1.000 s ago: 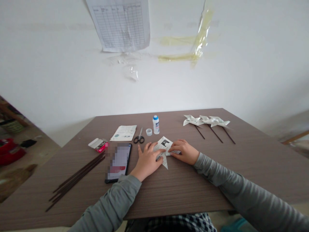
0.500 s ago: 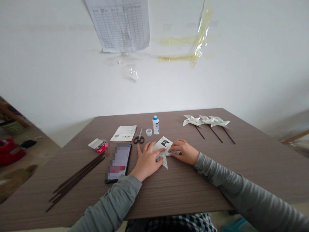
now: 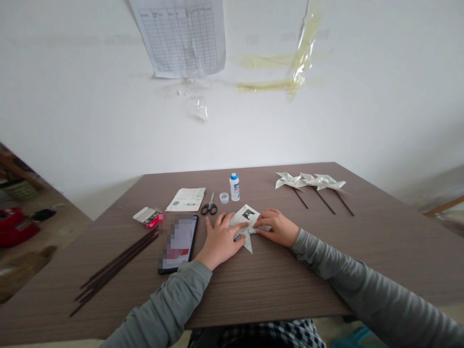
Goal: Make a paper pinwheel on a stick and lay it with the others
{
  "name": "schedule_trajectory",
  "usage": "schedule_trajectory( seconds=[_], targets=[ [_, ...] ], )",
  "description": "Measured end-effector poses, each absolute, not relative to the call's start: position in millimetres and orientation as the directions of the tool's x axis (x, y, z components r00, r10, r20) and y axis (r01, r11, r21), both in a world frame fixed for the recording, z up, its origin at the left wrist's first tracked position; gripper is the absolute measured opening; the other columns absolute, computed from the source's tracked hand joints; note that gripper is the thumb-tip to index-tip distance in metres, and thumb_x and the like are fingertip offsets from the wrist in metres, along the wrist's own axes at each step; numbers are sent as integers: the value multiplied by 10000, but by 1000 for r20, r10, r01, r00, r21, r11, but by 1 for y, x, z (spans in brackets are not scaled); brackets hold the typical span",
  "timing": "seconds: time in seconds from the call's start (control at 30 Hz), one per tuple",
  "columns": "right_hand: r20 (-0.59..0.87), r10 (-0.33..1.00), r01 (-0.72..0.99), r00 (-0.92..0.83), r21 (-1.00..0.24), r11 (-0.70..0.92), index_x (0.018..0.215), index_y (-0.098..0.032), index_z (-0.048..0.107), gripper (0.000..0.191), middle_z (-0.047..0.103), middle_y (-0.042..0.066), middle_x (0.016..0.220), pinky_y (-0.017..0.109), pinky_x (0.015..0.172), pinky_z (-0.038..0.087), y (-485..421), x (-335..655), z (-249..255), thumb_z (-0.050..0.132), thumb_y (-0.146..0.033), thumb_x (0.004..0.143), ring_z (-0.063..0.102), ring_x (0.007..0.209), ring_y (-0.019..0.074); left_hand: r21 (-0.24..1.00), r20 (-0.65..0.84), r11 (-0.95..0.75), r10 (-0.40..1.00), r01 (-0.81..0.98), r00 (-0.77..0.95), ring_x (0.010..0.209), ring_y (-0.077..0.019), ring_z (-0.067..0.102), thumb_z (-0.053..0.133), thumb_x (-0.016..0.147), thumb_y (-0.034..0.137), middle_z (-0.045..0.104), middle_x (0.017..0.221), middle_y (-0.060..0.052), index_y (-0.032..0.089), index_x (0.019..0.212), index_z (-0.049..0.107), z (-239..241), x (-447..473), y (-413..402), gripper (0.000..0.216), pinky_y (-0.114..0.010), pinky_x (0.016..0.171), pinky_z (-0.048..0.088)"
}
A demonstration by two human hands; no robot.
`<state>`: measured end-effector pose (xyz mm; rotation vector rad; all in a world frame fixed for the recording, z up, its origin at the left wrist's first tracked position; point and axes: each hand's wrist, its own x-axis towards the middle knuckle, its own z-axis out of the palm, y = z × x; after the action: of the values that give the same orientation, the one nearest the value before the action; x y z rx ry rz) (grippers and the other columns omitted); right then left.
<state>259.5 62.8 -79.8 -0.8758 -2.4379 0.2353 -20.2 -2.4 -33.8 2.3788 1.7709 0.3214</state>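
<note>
A sheet of printed paper, cut or folded with pointed corners, lies on the table between my hands. My left hand is spread, its fingers over the paper's left side and pressing it down. From the right, my right hand has its fingers and thumb closed on the paper's right corner. Part of the sheet is hidden under my fingers. Just beyond my left hand lie black-handled scissors, a small clear cap and a white glue bottle with a blue top.
A phone lies left of my left hand, with dark thin sticks beside it. Behind are a red-and-white small box and a stack of printed paper. Three paper pinwheels on sticks rest at the back right.
Both hands hold the same position on the paper. Only the camera view has shifted very slightly.
</note>
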Motion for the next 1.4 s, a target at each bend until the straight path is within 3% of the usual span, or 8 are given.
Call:
schedule_trajectory(
  seconds=[0.33,0.6,0.8,1.03,1.23,1.4],
  targets=[
    [425,637,542,-643,-335,771,1250,-307,1011,125,962,88,1175,573,1276,703,63,260,-78,904,-326,1187,925,1150,322,247,87,-225,974,942,210,1861,-530,564,923,1145,380,668,1972,-131,493,1713,885,-28,-18,-8,581,-1023,1537,256],
    [421,632,547,-650,-317,774,1273,-311,1017,146,959,92,1173,563,1270,696,63,260,-78,906,-291,1179,912,1157,315,272,57,-299,954,915,294,1865,-514,551,842,1187,304,659,1994,-92,480,1576,963,-27,-18,-7,444,-1053,1522,225],
    [424,631,544,-650,-319,776,1252,-306,1017,141,960,91,1163,545,1253,696,63,260,-78,899,-287,1179,907,1141,308,275,113,-304,952,912,284,1808,-517,591,901,1131,296,729,1928,-66,476,1469,1002,-31,-20,-4,396,-1034,1525,266],
    [416,637,552,-648,-320,770,1266,-312,1017,153,965,93,1181,570,1265,703,62,259,-79,896,-286,1177,916,1161,324,267,67,-267,964,926,259,1842,-531,555,904,1137,333,675,1971,-56,506,1503,978,-31,-20,-3,411,-1022,1534,265],
    [415,634,546,-652,-323,773,1280,-305,1015,161,967,96,1197,600,1291,700,62,260,-79,883,-292,1189,928,1160,326,278,95,-283,959,918,267,1876,-525,533,939,1122,316,592,2037,-130,448,1679,900,-28,-20,-4,574,-1012,1550,225],
    [416,629,542,-656,-320,777,1291,-308,1014,175,969,100,1198,581,1287,697,62,260,-80,879,-274,1186,922,1161,321,265,97,-332,943,905,317,1891,-514,510,893,1147,296,596,2047,-68,505,1594,953,-29,-20,-4,497,-1022,1549,144]
  ],
)
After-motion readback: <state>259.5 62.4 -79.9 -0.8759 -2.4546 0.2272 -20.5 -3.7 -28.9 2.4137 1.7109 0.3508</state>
